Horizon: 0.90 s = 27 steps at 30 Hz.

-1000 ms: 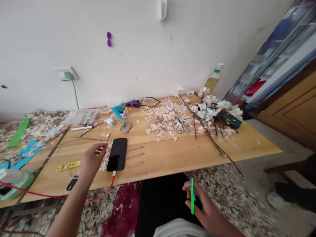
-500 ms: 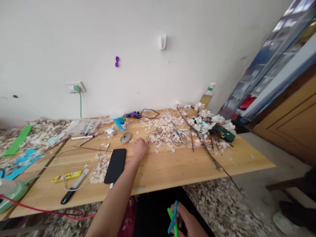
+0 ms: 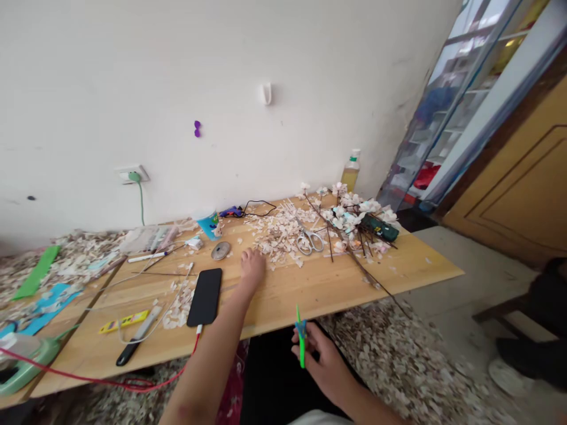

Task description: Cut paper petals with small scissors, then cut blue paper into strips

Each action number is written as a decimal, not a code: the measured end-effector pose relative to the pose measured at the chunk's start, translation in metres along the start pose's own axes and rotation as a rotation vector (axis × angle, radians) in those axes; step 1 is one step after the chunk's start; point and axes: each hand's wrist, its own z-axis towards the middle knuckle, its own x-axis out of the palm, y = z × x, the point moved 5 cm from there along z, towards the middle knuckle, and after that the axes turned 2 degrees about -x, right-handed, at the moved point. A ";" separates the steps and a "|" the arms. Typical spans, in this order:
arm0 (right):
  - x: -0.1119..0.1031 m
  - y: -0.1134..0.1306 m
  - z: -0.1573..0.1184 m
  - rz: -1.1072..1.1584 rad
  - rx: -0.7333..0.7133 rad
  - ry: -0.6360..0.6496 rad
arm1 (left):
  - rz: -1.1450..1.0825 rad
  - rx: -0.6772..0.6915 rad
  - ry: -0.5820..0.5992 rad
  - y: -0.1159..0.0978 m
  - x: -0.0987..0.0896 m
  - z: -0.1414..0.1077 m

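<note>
My left hand (image 3: 252, 264) lies palm down on the wooden table (image 3: 274, 310), fingers apart and slightly bent, between a grey metal disc (image 3: 220, 251) and a heap of pale petal-like flakes (image 3: 283, 231). Nothing shows in its grasp. A black phone (image 3: 204, 297) with a red cable lies beside the left forearm. Over my lap, just off the front edge, my right hand (image 3: 319, 352) pinches a slim green and blue piece (image 3: 302, 337). Its green part points up and its blue part crosses it; its exact kind is unclear.
White-handled scissors (image 3: 310, 242) lie by the flakes. To the right are blossom-covered branches (image 3: 349, 221) and a bottle of yellow liquid (image 3: 350, 171). A blue cup (image 3: 209, 226) stands behind the disc. On the left are a black-handled knife (image 3: 138, 336) and cables.
My right hand has risen towards the table edge, turning the green and blue piece more upright. My left hand stays on the table by the flakes. The view has shifted right.
</note>
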 end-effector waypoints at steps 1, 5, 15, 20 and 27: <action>0.006 0.002 -0.001 -0.016 -0.014 0.029 | -0.011 0.011 0.008 -0.003 0.000 0.001; 0.017 -0.004 -0.012 -0.035 -0.021 0.070 | -0.107 0.018 0.037 0.004 -0.011 0.000; -0.002 0.010 0.027 0.311 0.058 -0.143 | -1.248 -0.294 0.294 0.014 -0.011 -0.121; 0.000 0.024 0.057 0.537 -0.022 -0.096 | -1.944 -0.651 0.508 -0.011 0.007 -0.186; 0.002 0.027 0.060 0.420 -0.066 -0.012 | -1.927 -0.667 0.708 -0.013 0.016 -0.200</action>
